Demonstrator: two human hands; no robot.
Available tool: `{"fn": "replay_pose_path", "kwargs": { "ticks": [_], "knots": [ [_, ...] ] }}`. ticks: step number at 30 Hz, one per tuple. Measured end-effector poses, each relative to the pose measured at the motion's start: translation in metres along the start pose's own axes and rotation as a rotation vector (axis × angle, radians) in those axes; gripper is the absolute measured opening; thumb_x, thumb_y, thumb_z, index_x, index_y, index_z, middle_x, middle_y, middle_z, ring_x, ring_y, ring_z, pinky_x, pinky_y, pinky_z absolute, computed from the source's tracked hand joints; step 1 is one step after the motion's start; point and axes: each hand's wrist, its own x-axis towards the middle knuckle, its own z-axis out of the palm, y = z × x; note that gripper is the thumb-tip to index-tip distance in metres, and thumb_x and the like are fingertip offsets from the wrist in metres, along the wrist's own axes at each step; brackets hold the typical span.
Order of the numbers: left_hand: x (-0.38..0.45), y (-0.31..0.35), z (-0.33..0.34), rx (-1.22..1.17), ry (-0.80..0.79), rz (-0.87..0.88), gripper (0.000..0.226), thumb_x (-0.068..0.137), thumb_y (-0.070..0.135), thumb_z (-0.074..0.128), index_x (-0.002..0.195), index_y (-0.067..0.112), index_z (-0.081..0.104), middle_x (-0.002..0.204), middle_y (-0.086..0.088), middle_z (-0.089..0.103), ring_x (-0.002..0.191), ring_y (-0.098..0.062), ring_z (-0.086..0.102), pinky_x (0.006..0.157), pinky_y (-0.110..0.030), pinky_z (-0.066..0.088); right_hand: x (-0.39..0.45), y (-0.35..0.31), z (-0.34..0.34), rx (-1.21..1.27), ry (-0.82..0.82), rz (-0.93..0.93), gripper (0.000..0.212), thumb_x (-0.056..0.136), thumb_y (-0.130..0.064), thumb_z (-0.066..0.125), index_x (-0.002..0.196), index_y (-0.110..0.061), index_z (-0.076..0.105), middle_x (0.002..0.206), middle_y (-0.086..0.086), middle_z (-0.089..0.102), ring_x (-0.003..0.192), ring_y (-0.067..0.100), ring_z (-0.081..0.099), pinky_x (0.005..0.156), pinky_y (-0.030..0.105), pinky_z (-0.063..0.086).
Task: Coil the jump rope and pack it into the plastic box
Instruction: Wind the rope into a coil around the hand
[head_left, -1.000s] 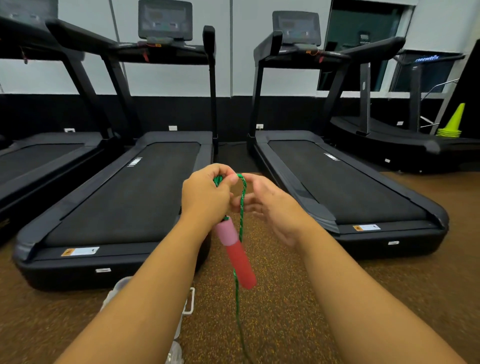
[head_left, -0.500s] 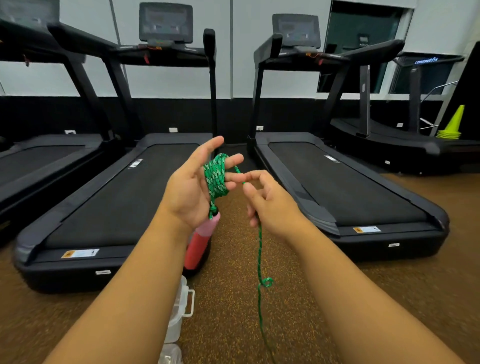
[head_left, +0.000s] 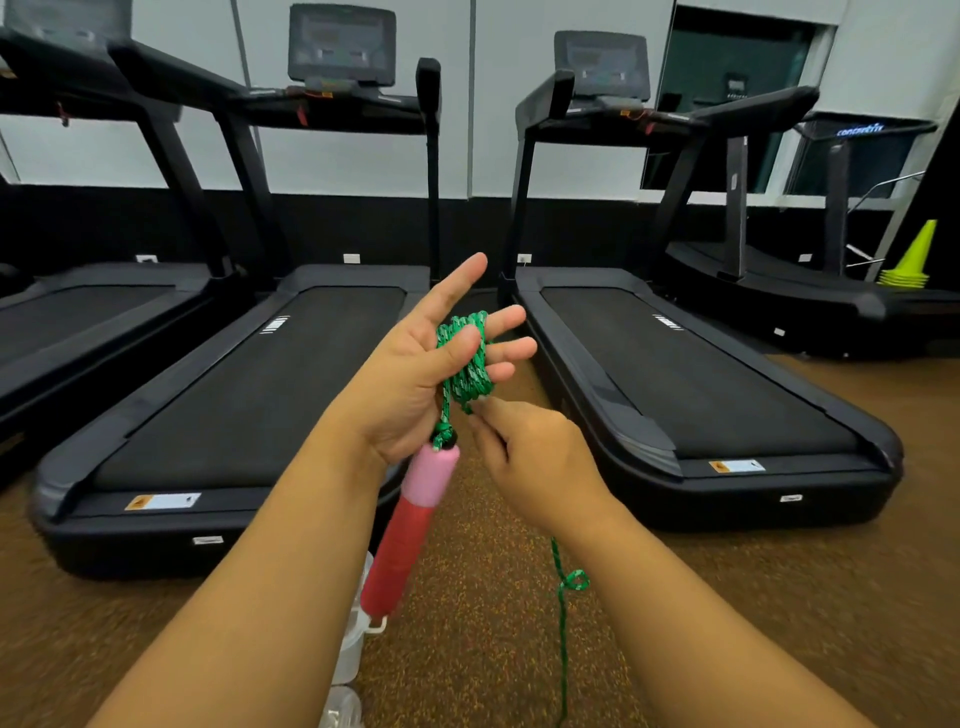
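Observation:
The green jump rope (head_left: 467, 364) is wound in several turns around the fingers of my left hand (head_left: 415, 379), which is raised palm-up with the thumb pressing the coil. Its pink and red handle (head_left: 410, 519) dangles below that wrist. My right hand (head_left: 530, 457) sits just under the coil and pinches the rope; the free length (head_left: 563, 623) hangs from it toward the floor. A clear plastic box (head_left: 353, 644) stands on the floor beneath my left forearm, mostly hidden by the arm.
Two black treadmills (head_left: 249, 395) (head_left: 691, 395) stand side by side straight ahead, with a narrow gap of brown speckled floor (head_left: 727, 597) between them. A third treadmill lies at the far left. Stacked yellow cones (head_left: 906, 265) sit at the back right.
My left hand has opened wider and more turns of rope lie on its fingers. My right hand dropped from beside the coil to just below it, drawing the rope down.

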Motion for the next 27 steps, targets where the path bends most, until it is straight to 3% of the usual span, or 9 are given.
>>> {"fn": "replay_pose_path", "kwargs": {
  "ticks": [3,6,8,11,14,18,22,24,27],
  "knots": [
    [-0.001,-0.002,-0.009,0.079,0.042,0.001,0.067,0.095,-0.009,0.038,0.148,0.032,0.034,0.139,-0.016,0.055,0.121,-0.029,0.06,0.097,-0.035,0.052,-0.008,-0.003,-0.002,-0.042,-0.082,-0.079,0.028,0.096,-0.033,0.045,0.115,-0.021,0.062,0.089,-0.004,0.07,0.077,0.021,0.064,0.068,0.041,0.047],
    [-0.002,-0.001,-0.014,0.17,0.072,-0.005,0.069,0.097,-0.01,0.034,0.149,0.036,0.029,0.144,-0.015,0.049,0.123,-0.026,0.059,0.103,-0.038,0.048,-0.015,-0.007,-0.008,-0.071,-0.133,-0.129,0.026,0.097,-0.035,0.042,0.109,-0.022,0.061,0.085,-0.007,0.067,0.072,0.017,0.061,0.069,0.039,0.041],
    [-0.003,-0.001,-0.016,0.178,0.089,-0.015,0.063,0.101,0.001,0.033,0.15,0.039,0.026,0.144,-0.015,0.048,0.122,-0.026,0.06,0.106,-0.042,0.044,-0.016,-0.011,-0.014,-0.126,-0.143,-0.166,0.027,0.097,-0.038,0.04,0.098,-0.022,0.061,0.079,-0.009,0.064,0.067,0.015,0.056,0.069,0.037,0.039],
    [-0.005,-0.003,-0.017,0.165,0.062,-0.052,0.05,0.103,0.034,0.03,0.149,0.048,0.017,0.143,-0.016,0.049,0.121,-0.029,0.06,0.107,-0.045,0.04,-0.012,-0.017,-0.026,-0.152,-0.103,-0.236,0.023,0.095,-0.039,0.045,0.087,-0.023,0.06,0.073,-0.013,0.056,0.061,0.01,0.044,0.066,0.034,0.033],
    [-0.007,-0.005,-0.018,0.108,0.013,-0.138,0.051,0.098,0.053,0.025,0.148,0.053,0.015,0.142,-0.021,0.049,0.12,-0.032,0.06,0.098,-0.043,0.05,0.0,-0.022,-0.04,-0.092,-0.067,-0.256,0.016,0.093,-0.038,0.055,0.085,-0.026,0.061,0.073,-0.02,0.047,0.063,0.004,0.039,0.068,0.034,0.034],
    [-0.01,-0.012,-0.02,0.149,-0.056,-0.188,0.058,0.09,0.064,0.03,0.147,0.053,0.022,0.161,-0.002,0.021,0.14,-0.023,0.039,0.112,-0.047,0.034,0.021,-0.023,-0.051,-0.101,0.022,-0.23,0.019,0.087,-0.043,0.062,0.084,-0.024,0.065,0.07,-0.017,0.048,0.062,0.009,0.05,0.071,0.036,0.037],
    [-0.014,-0.012,-0.013,0.115,-0.105,-0.222,0.059,0.092,0.063,0.023,0.149,0.05,0.016,0.147,-0.003,0.046,0.103,-0.025,0.066,0.09,-0.044,0.051,0.038,-0.013,-0.052,-0.022,0.052,-0.098,0.012,0.084,-0.037,0.066,0.088,-0.026,0.066,0.075,-0.015,0.051,0.068,0.009,0.052,0.078,0.041,0.04],
    [-0.015,-0.01,-0.011,0.1,-0.125,-0.22,0.058,0.093,0.063,0.021,0.149,0.05,0.016,0.14,-0.011,0.054,0.092,-0.027,0.066,0.082,-0.043,0.052,0.043,-0.006,-0.05,0.123,0.042,0.014,0.004,0.085,-0.031,0.068,0.087,-0.029,0.065,0.077,-0.016,0.054,0.069,0.004,0.051,0.078,0.037,0.043],
    [-0.016,-0.006,-0.013,0.059,-0.156,-0.24,0.062,0.089,0.066,0.02,0.149,0.05,0.016,0.124,-0.036,0.056,0.091,-0.037,0.061,0.081,-0.043,0.049,0.045,0.005,-0.047,0.361,0.032,0.198,0.007,0.087,-0.024,0.067,0.086,-0.031,0.066,0.085,-0.016,0.062,0.078,0.002,0.056,0.071,0.024,0.041]
  ]
}}
